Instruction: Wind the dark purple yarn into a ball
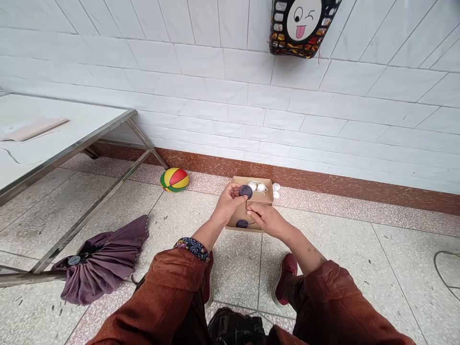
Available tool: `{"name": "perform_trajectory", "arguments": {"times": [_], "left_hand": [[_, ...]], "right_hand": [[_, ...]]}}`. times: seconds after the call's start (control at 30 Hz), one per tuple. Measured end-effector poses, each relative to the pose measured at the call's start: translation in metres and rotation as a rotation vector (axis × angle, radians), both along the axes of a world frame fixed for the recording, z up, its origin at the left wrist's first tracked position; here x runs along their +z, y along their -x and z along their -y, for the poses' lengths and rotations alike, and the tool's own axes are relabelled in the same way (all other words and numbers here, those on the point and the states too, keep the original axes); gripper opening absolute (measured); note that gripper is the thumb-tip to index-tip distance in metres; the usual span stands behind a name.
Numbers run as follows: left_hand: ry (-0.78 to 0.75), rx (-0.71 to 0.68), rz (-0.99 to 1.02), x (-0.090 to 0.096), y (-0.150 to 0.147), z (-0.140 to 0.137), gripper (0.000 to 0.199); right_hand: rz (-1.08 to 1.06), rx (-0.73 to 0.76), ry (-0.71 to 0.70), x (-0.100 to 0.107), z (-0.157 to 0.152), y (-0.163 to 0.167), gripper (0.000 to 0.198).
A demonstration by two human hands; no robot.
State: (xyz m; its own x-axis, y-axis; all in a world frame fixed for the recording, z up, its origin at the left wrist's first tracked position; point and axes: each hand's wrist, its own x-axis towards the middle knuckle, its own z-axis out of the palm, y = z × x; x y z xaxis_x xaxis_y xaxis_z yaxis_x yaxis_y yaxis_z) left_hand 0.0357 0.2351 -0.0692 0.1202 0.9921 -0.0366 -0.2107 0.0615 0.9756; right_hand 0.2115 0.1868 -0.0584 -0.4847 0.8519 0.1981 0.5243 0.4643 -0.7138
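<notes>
Dark balls, count 2. One dark ball (245,192) is above the box (266,197), pinched between the thumb and fingers of the left hand (229,205). Right hand (269,219), just beside: thumb and forefinger pressed together, pinching 1 dark strand (246,204) below that ball. Second dark ball (242,224) lies in the near part of the box. White balls (261,187) in the far part: 2. Small white items (276,187) just outside, right side: 2. Farther out on the floor: 1 striped ball (175,179), 1 purple umbrella (108,258). Wall: 1 basket (280,45).
</notes>
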Motion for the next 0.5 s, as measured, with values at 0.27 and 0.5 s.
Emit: {"name": "perform_trajectory", "arguments": {"times": [0.27,0.5], "left_hand": [[-0.057,-0.215,-0.199,0.0,0.003,0.008,0.044],[-0.028,-0.506,0.07,0.012,-0.001,0.021,0.045]], "right_hand": [[-0.256,-0.145,-0.077,0.02,-0.01,-0.016,0.026],[-0.187,-0.359,-0.049,-0.005,-0.024,-0.022,0.023]]}}
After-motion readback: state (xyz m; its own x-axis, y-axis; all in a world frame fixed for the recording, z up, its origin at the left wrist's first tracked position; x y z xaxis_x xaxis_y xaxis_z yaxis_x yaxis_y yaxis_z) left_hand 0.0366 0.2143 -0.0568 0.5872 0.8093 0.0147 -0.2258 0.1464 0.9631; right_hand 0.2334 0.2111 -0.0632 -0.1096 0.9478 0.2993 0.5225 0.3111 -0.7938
